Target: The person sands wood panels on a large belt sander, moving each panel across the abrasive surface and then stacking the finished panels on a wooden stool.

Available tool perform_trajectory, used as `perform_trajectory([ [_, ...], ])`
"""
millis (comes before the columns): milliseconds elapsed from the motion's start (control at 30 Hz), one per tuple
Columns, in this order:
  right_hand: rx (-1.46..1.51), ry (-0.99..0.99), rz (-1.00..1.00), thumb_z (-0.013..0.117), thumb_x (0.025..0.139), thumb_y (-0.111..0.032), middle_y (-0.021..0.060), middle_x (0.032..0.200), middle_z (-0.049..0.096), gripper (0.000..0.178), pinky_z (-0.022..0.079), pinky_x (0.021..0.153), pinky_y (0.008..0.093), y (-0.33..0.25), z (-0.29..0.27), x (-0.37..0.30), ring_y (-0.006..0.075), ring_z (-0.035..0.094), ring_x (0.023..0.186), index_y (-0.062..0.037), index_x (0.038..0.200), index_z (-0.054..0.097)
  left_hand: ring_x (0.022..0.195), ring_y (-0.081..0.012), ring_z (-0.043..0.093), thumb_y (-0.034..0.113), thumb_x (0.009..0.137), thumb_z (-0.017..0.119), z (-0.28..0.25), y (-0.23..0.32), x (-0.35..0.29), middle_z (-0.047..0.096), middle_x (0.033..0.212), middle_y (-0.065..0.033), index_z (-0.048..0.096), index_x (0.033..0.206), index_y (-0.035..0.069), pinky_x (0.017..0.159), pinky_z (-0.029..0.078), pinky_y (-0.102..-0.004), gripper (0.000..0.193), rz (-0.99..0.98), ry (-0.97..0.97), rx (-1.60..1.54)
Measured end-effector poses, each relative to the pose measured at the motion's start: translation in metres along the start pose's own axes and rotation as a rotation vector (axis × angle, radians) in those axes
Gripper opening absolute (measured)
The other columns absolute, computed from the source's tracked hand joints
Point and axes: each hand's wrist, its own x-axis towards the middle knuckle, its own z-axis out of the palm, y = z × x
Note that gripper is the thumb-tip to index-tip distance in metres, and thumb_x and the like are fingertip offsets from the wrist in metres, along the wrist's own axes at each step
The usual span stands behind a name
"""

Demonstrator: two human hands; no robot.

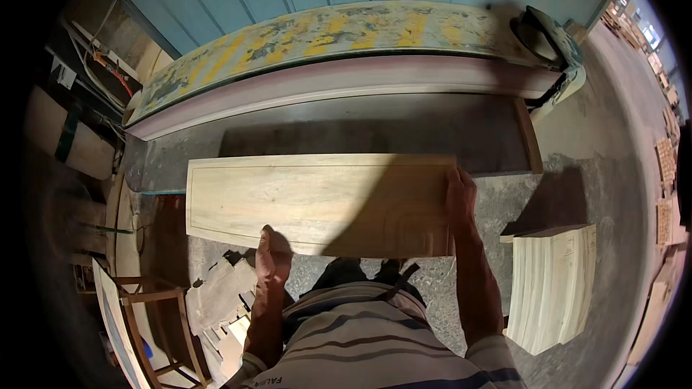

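A long pale wooden panel (310, 198) with a routed line along its border lies level in front of my body, held in both hands. My left hand (274, 256) grips its near edge left of the middle, thumb on top and fingers hidden underneath. At the right end, my right hand (460, 191) is wrapped round the short edge. Just beyond the panel is the dark metal table (339, 112) of a long belt sander, with the pinkish sanding belt (346, 75) standing upright behind it. Shade covers the panel's right part.
A worn yellow-striped cover (339, 32) tops the sander. To my right stands a stack of similar panels (551, 288). At the lower left are a wooden frame stand (155, 295) and scrap pieces (223, 292) on the floor. Cables (101, 65) hang at the far left.
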Motion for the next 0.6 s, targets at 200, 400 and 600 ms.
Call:
perform_trajectory([
  [200, -0.330, -0.021, 0.111, 0.048, 0.085, -0.034, 0.0165, 0.085, 0.062, 0.043, 0.042, 0.071, 0.0364, -0.011, 0.042, 0.052, 0.0218, 0.056, 0.081, 0.0059, 0.097, 0.059, 0.093, -0.0127, 0.055, 0.022, 0.087, 0.055, -0.004, 0.015, 0.062, 0.061, 0.099, 0.0022, 0.055, 0.115, 0.013, 0.079, 0.044, -0.0334, 0.030, -0.046, -0.023, 0.034],
  [400, -0.475, 0.056, 0.036, 0.052, 0.081, -0.032, 0.0151, 0.083, 0.063, 0.038, 0.043, 0.068, 0.0370, 0.005, 0.063, 0.082, 0.0205, 0.057, 0.076, 0.0032, 0.093, 0.059, 0.101, -0.0156, 0.052, 0.028, 0.087, 0.055, 0.017, 0.025, 0.096, 0.057, 0.108, 0.0003, 0.052, 0.119, 0.015, 0.091, 0.041, -0.0368, 0.035, -0.114, -0.008, 0.078],
  [600, -0.442, 0.180, -0.260, 0.055, 0.084, -0.027, 0.0150, 0.095, 0.062, 0.036, 0.046, 0.073, 0.0325, 0.010, 0.043, 0.050, 0.0203, 0.059, 0.085, 0.0000, 0.107, 0.057, 0.087, -0.0212, 0.060, 0.031, 0.092, 0.044, 0.038, 0.019, 0.099, 0.059, 0.101, -0.0093, 0.051, 0.111, 0.008, 0.072, 0.051, -0.0353, 0.030, -0.300, -0.035, 0.194],
])
